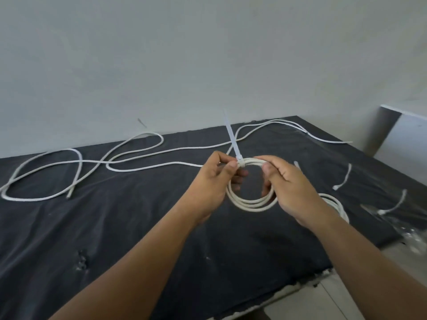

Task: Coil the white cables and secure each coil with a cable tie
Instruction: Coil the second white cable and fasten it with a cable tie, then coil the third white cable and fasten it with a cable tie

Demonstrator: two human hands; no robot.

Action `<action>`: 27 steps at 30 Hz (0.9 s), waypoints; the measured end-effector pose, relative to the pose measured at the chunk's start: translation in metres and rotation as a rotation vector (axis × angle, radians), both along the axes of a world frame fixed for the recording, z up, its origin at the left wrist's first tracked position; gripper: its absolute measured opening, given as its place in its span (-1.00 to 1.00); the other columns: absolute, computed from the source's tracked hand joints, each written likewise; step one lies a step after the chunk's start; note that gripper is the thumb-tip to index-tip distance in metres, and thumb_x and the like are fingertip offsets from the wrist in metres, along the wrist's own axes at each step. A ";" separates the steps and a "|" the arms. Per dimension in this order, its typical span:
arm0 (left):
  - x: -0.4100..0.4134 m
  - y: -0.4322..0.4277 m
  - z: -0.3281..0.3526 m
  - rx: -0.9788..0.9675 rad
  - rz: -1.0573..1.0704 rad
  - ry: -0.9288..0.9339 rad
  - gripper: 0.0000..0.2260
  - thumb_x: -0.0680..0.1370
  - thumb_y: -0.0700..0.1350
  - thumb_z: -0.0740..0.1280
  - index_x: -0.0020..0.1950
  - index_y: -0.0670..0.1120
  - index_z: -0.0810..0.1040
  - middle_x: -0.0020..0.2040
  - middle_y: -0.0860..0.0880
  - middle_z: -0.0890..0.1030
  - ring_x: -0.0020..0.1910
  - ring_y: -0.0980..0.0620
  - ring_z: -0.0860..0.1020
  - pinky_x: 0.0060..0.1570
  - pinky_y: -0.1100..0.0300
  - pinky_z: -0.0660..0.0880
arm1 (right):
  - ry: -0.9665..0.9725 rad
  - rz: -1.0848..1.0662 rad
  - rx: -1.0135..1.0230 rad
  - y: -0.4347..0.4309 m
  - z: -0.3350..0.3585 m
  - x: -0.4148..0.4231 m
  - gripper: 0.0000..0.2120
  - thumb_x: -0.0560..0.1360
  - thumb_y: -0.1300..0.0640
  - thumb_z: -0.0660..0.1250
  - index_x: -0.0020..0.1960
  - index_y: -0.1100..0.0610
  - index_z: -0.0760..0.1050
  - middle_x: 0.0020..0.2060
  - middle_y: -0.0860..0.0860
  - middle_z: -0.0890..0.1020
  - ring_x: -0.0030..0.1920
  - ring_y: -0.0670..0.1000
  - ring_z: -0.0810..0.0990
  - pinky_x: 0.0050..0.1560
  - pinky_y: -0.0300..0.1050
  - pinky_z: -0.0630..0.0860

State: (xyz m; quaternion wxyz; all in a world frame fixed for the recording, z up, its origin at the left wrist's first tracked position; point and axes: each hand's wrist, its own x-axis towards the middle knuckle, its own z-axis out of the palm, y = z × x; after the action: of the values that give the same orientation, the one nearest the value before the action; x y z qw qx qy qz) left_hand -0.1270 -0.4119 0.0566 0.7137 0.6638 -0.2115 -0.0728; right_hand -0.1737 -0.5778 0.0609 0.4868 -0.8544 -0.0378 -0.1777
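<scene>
Hanging between left grip (212,179) and right grip (291,188) — the coil (251,204).

Hidden and unclear parts around the held coil of white cable (250,204)

Right of it, a second round coil of white cable (336,202) lies mostly behind the right hand (291,188) and wrist. Farther right, a clear crumpled plastic bag (413,234) is blurred and cut by the frame edge. Above, the translucent white cable tie (233,142) blurs at its tip. To the left, the long loose white cable (150,133) passes behind the left hand (215,179).

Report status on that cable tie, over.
Left hand pinches cable tie on coil. Right hand grips coil. Loose cable behind; nothing blocking.
</scene>
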 end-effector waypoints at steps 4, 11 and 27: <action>0.000 -0.026 -0.039 0.395 -0.139 -0.178 -0.80 0.61 -0.03 0.22 0.23 0.11 0.40 -0.02 0.12 0.57 -0.11 0.33 0.54 -0.03 0.30 0.46 | 0.006 -0.336 -0.041 -0.062 -0.012 -0.018 -0.79 0.64 0.08 0.10 0.09 0.05 0.51 -0.44 -0.02 0.51 -0.45 -0.04 0.54 -0.29 -0.13 0.44; -0.006 -0.039 -0.077 1.022 -0.106 -0.507 -0.66 0.59 0.09 0.19 0.35 0.05 0.40 0.39 0.06 0.39 0.41 0.01 0.29 0.42 0.02 0.17 | 0.298 -0.641 -0.235 -0.126 -0.061 -0.027 -0.70 0.63 0.01 0.06 0.06 0.15 0.51 -0.09 0.09 0.58 -0.03 0.17 0.54 -0.04 -0.02 0.41; 0.001 0.048 -0.063 0.874 0.055 -0.438 -0.74 0.62 -0.17 0.16 0.27 -0.01 0.48 0.29 0.04 0.47 0.29 0.04 0.41 0.31 0.20 0.28 | -0.188 -0.182 -0.402 0.025 -0.042 0.005 -0.68 0.50 0.12 0.29 0.24 0.02 0.45 0.12 0.02 0.41 0.01 0.06 0.52 0.11 0.02 0.46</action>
State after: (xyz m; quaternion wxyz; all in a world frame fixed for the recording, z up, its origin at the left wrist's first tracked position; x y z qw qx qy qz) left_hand -0.1262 -0.3642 -0.0061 0.3084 0.9063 -0.2889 0.0055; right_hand -0.1682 -0.5531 0.0191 0.2832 -0.9138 -0.0402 -0.2884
